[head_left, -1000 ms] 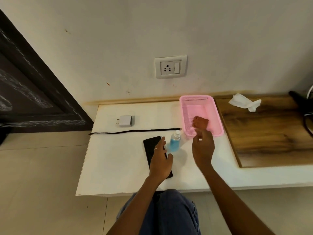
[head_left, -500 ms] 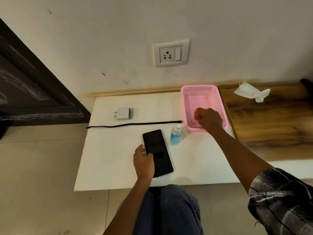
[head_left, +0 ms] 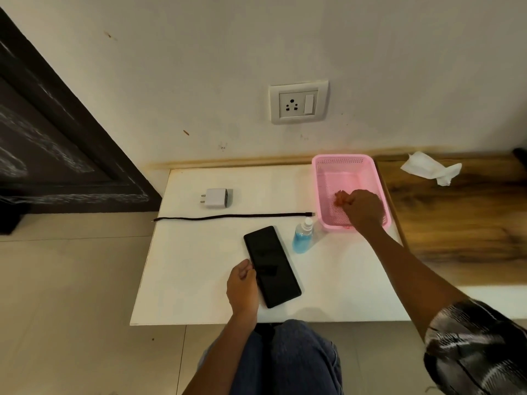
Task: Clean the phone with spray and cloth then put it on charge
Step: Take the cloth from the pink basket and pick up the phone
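Black phone flat on white bench, left hand gripping its left edge, blue spray bottle between hands, right hand inside pink basket pinching reddish cloth, charger and cable beyond left hand

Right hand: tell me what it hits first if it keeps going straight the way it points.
The right hand reaches away from the body into the pink basket. Going straight on, it would most likely first meet the basket's floor or far wall, then the room wall behind; depth is unclear from this one view.
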### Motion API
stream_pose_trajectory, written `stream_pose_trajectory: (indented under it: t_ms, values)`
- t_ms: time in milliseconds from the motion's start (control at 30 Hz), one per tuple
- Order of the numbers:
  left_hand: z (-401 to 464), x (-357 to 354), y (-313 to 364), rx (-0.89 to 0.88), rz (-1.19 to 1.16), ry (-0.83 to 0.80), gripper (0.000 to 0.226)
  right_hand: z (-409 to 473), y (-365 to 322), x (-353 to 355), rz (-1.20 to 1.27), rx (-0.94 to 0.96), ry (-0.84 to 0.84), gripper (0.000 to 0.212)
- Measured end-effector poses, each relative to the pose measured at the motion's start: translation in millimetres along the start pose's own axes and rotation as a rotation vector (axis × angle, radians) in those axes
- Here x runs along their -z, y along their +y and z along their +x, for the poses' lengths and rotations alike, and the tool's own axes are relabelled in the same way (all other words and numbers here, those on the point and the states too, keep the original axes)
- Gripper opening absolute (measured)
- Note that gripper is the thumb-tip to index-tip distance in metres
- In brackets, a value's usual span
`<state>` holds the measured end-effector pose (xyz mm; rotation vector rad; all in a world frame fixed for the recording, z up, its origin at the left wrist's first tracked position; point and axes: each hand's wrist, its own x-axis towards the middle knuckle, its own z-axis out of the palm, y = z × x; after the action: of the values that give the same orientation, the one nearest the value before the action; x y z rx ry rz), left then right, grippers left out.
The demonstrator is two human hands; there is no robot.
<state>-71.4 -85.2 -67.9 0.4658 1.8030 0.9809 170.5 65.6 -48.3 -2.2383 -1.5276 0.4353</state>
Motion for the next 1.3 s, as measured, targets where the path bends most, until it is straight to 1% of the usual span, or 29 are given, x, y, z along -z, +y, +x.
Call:
stream_pose_trajectory:
  t_ms: [100, 167, 233, 333, 433, 567, 667, 767, 800, 833, 900, 933, 967, 1067, 1133, 1233, 1300]
  values:
    - [2.5, -0.2, -0.1, 0.006, -0.022, 0.018, 0.034, -27.4, -3.0, 15.1, 0.152, 0.053, 0.182, 0.021]
    - [2.8, -1.1, -1.7, 0.004, -0.037, 0.033, 0.033, -57.1, -2.9, 24.9, 0.275, 0.097, 0.264, 0.014]
    - [1.6, -1.6, -0.7, 0.005, -0.051, 0.048, 0.032, -90.7, 1.8, 26.8, 0.323, 0.161, 0.300, 0.014]
    - [0.4, -1.5, 0.4, 0.006, -0.063, 0.046, 0.032, -134.7, 12.6, 13.2, 0.262, 0.194, 0.294, 0.016]
    - [-0.1, -1.1, 0.6, -0.002, -0.055, 0.046, 0.032, -161.5, 22.9, -7.0, 0.107, 0.251, 0.218, 0.015]
    - [-0.6, -0.6, 1.0, -0.004, -0.068, 0.039, 0.032, -176.7, 29.5, -22.9, -0.045, 0.302, 0.048, 0.016]
    - [0.0, -0.9, 1.1, -0.009, -0.072, 0.037, 0.031, -180.4, 21.8, -22.4, -0.105, 0.285, 0.030, 0.024]
    - [-1.5, -2.2, 1.4, -0.015, -0.061, 0.034, 0.032, -185.9, 4.9, -19.2, 0.006, 0.252, 0.075, 0.025]
    - [-1.2, -2.0, 1.5, -0.017, -0.056, 0.036, 0.032, -187.9, -3.0, -21.0, 0.085, 0.244, 0.041, 0.023]
    - [-0.9, -1.5, 1.7, -0.019, -0.049, 0.040, 0.031, -189.6, -11.6, -24.1, 0.165, 0.214, -0.036, 0.023]
    - [0.1, -1.2, 1.3, -0.026, -0.031, 0.051, 0.028, -191.8, -27.5, -30.6, 0.280, 0.118, -0.257, 0.030]
    - [0.6, -0.4, 1.1, -0.033, -0.025, 0.053, 0.026, -191.8, -35.1, -34.1, 0.309, 0.091, -0.340, 0.032]
    - [0.5, 0.2, 0.9, -0.039, -0.021, 0.051, 0.024, -191.3, -41.4, -37.3, 0.330, 0.074, -0.388, 0.033]
    - [0.4, 0.5, 2.2, -0.045, -0.012, 0.028, 0.020, -187.5, -53.3, -40.5, 0.353, -0.044, -0.457, 0.043]
    - [0.8, 1.1, 3.1, -0.027, -0.039, 0.006, 0.018, -183.8, -56.2, -39.9, 0.400, -0.131, -0.490, 0.044]
    - [1.3, 0.8, 4.6, 0.012, -0.088, -0.041, 0.023, -183.2, -57.7, -37.3, 0.585, -0.256, -0.531, 0.037]
    - [-1.4, 0.6, 7.1, 0.024, -0.143, -0.064, 0.022, -183.6, -57.2, -36.6, 0.718, -0.370, -0.589, 0.041]
